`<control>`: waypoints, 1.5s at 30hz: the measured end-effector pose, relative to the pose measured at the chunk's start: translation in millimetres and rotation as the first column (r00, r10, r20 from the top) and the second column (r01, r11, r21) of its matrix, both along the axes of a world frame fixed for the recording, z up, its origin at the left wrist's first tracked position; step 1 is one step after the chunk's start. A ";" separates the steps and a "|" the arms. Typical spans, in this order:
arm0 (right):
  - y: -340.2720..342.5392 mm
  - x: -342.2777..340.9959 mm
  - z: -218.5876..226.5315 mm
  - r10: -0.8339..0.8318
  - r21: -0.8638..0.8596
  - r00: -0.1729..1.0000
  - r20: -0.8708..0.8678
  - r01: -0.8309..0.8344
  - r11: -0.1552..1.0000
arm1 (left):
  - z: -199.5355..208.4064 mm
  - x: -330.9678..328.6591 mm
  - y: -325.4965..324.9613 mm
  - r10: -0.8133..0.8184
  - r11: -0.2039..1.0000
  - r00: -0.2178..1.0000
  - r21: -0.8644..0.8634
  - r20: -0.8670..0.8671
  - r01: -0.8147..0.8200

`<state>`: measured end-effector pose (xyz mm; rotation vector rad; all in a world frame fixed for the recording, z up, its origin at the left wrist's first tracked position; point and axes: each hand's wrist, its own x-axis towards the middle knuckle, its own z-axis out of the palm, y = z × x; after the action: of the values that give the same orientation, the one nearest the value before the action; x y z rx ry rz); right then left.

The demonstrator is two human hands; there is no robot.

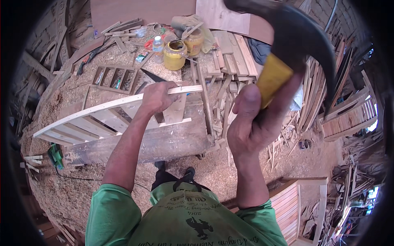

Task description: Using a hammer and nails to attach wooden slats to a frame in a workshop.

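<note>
My right hand [256, 127] is raised close to the camera, its fingers wrapped around the yellow handle of a claw hammer [301, 39]. The hammer's dark head is held high, slightly blurred. With my left hand [157, 98] I grip the upper rail of a slatted wooden frame [111, 105], close to its right end. This long frame stands on edge, with short crosspieces between its two pale rails, one of them gently curved. Underneath is a worn wooden workbench [176, 141]. Behind my left hand a dark pointed blade [152, 76] shows; its other end is hidden.
Beyond the frame stand a yellow-stained jar [175, 55] and a capped bottle [158, 44]. A divided wooden tray [114, 78] lies to their left. Stacked boards [234, 53] and offcuts fill the right side. A green power tool [55, 156] with a cord sits at lower left among shavings.
</note>
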<state>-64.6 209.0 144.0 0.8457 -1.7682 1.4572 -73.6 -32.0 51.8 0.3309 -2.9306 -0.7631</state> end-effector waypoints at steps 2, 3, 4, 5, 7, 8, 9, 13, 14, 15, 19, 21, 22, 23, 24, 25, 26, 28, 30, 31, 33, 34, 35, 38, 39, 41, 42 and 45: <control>0.3 -0.8 -12.3 -0.056 0.145 0.983 0.172 0.031 0.989 | 1.3 -0.9 4.6 0.002 1.000 1.000 0.011 0.009 -0.002; 0.0 -8.7 -29.5 -0.053 0.145 0.985 0.166 0.029 0.989 | 0.7 -3.0 6.0 0.001 1.000 1.000 0.021 0.021 -0.001; 1.6 -19.0 -49.3 -0.112 0.513 0.962 0.248 -0.033 0.858 | 2.1 -5.7 8.2 0.006 1.000 1.000 0.019 0.009 -0.006; -0.7 -18.8 -58.2 -0.204 0.793 0.931 0.301 -0.126 0.596 | -1.1 -3.9 7.5 0.015 1.000 1.000 0.015 -0.025 -0.015; -2.3 -19.7 -67.1 -0.126 0.659 0.936 0.330 -0.133 0.740 | -9.6 -11.2 1.2 0.042 0.999 0.996 0.008 -0.079 -0.041; -5.7 -16.2 -59.6 -0.048 0.505 0.929 0.368 -0.157 0.849 | -15.6 -8.7 1.5 0.027 1.000 0.998 0.006 -0.063 -0.027; -5.6 -15.8 -44.4 -0.024 0.422 0.933 0.360 -0.140 0.896 | -20.8 -8.0 0.2 0.012 1.000 0.999 0.005 -0.046 -0.012; 1.7 -9.8 0.7 0.038 0.044 0.998 0.054 -0.041 0.998 | -1.6 0.5 4.9 0.015 0.999 1.000 0.039 -0.027 -0.014; 5.9 -10.5 -11.1 0.004 0.159 0.998 0.069 -0.015 0.987 | 1.9 -1.4 5.2 0.019 0.999 1.000 0.036 -0.015 -0.018; 10.5 -10.2 -26.5 -0.031 0.272 0.997 0.076 0.009 0.962 | 0.9 0.6 5.2 0.021 0.999 1.000 0.035 -0.013 -0.021; 14.2 -20.4 -86.4 -0.115 0.577 0.965 0.236 -0.044 0.815 | -9.1 -0.1 12.7 -0.004 1.000 1.000 -0.001 -0.025 0.004; -3.5 -33.4 -80.3 -0.117 0.639 0.916 0.384 -0.173 0.749 | -10.3 -5.0 6.2 -0.018 1.000 1.000 -0.018 -0.022 0.018; -8.4 -30.7 -61.0 -0.044 0.480 0.920 0.390 -0.162 0.862 | -14.1 -4.7 5.2 -0.010 1.000 0.999 -0.005 -0.034 0.010; -7.2 -12.1 -42.4 0.015 0.302 0.914 0.405 -0.149 0.941 | -13.7 4.3 7.6 -0.008 1.000 1.000 0.003 -0.011 0.009; -7.2 -9.5 -26.5 0.027 0.234 0.928 0.373 -0.122 0.965 | -9.5 5.9 5.3 0.008 1.000 1.000 0.013 -0.001 -0.008; -3.4 -3.8 -3.9 0.054 0.142 0.969 0.243 -0.090 0.986 | 0.2 5.9 3.6 0.021 1.000 1.000 0.021 -0.001 -0.021; -4.1 -9.0 5.2 0.072 -0.094 0.997 0.037 -0.068 0.993 | 3.3 6.5 6.3 0.036 0.998 0.999 0.057 0.001 -0.036; 1.7 -25.6 -26.7 0.124 -0.119 0.989 -0.080 -0.133 0.984 | 5.0 8.5 11.8 0.029 0.998 1.000 0.056 0.010 -0.029; 12.3 -26.2 -69.9 -0.075 0.333 0.993 -0.088 0.100 0.938 | 4.8 1.1 10.0 0.038 0.998 0.999 0.046 -0.002 -0.038; 19.8 -23.4 -84.4 -0.139 0.748 0.989 0.048 0.056 0.661 | 5.0 -3.2 13.8 0.020 1.000 1.000 0.020 -0.019 -0.019; 12.5 -15.8 -93.6 -0.146 0.726 0.954 0.264 -0.097 0.681 | -3.5 0.0 15.0 -0.005 1.000 1.000 0.012 -0.028 0.006; 5.9 -23.2 -88.2 -0.097 0.628 0.932 0.348 -0.155 0.763 | -8.5 -3.3 8.2 0.011 1.000 1.000 -0.003 -0.020 -0.012; 6.9 -17.1 -77.5 -0.061 0.523 0.895 0.443 -0.203 0.828 | -14.2 1.4 8.3 0.008 1.000 1.000 -0.006 0.007 -0.008; -5.1 -8.2 -21.6 0.005 0.203 0.973 0.230 -0.053 0.978 | -12.2 1.2 -0.4 0.004 0.999 0.997 0.032 -0.072 -0.002; -6.6 -7.3 -14.8 0.021 0.007 0.995 0.102 -0.022 1.000 | -5.0 5.8 2.3 -0.001 0.999 0.996 0.037 -0.089 0.004; -1.3 -20.2 -40.5 0.028 0.000 0.999 0.032 -0.028 1.000 | -0.2 3.1 7.0 -0.024 0.999 0.994 0.019 -0.105 0.026; 0.9 -28.9 -55.2 0.045 -0.012 0.998 -0.041 -0.045 0.999 | -7.0 1.0 8.0 -0.028 1.000 0.994 -0.001 -0.102 0.028; 3.1 -24.7 -73.7 -0.163 0.843 0.960 0.227 -0.110 0.527 | -12.6 -4.5 6.8 -0.016 1.000 0.996 -0.025 -0.090 0.014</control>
<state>-89.2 212.1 70.3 1.0892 -2.7770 0.5879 -78.0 -25.2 39.1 0.2657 -2.8582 -0.7231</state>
